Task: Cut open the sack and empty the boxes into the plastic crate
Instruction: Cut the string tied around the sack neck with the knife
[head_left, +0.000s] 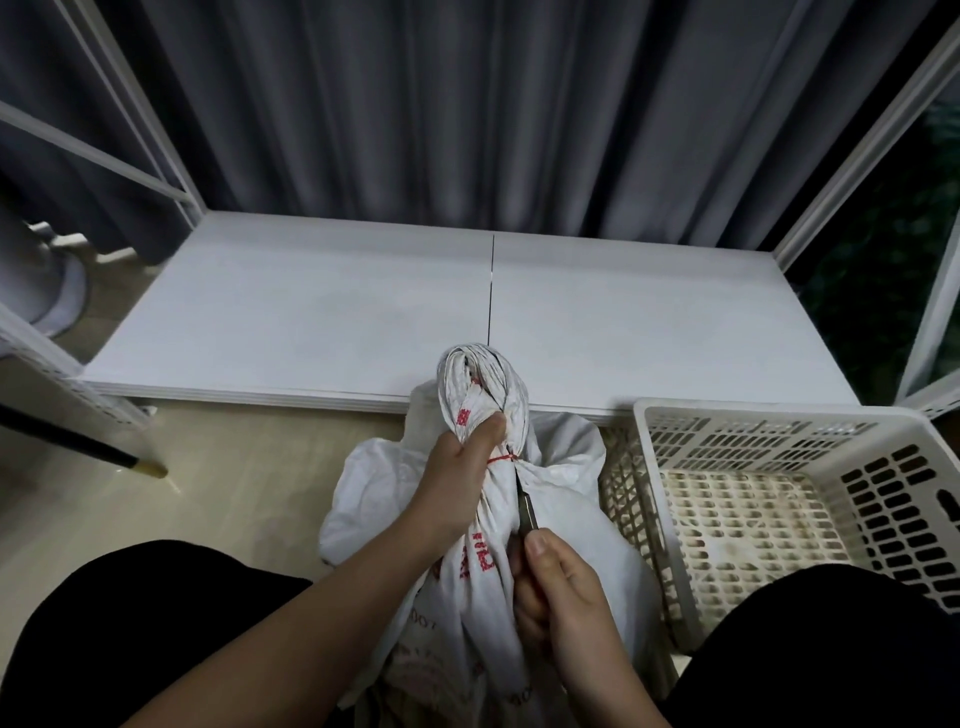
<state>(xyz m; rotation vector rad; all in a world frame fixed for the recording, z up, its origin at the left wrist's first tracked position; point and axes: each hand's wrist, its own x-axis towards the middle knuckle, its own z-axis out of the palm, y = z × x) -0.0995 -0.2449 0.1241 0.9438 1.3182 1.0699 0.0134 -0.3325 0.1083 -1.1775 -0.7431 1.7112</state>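
Our left hand (460, 470) curls tight round the gathered neck of the white woven sack with red print (483, 525), which stands on the pale floor just before the front edge of the low white shelf (311, 312), its long axis upright and its mouth pointing up toward that edge. Our right hand (561, 587) wraps a slim dark blade (523, 506), tip at the thin red tie (501, 458); we judge it best to keep the neck taut and slice only the tie. The cream perforated plastic crate (779, 499) waits just beside the sack on the right.

A white shelf board (311, 312) is lying low ahead, grey curtains (415, 104) are hanging behind it, white frame posts (857, 156) standing beside.
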